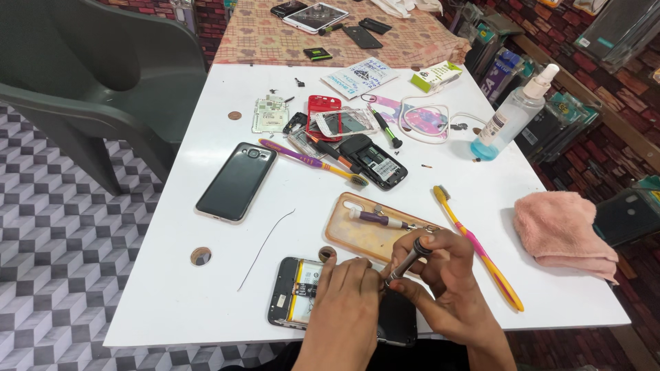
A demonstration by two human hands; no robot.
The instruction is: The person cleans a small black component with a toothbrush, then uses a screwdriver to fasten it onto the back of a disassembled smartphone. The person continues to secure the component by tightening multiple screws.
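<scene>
The left hand (347,302) hides the opened phone's (295,292) middle; the screwdriver (407,261) tip is unseen.

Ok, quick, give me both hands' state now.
Left hand: flat on the opened phone, pressing it, holding nothing.
Right hand: closed on a screwdriver, tip down at the phone.

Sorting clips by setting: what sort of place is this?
Probably a phone repair bench: an opened phone under the hands, loose phone parts, and a screwdriver in the right hand.
</scene>
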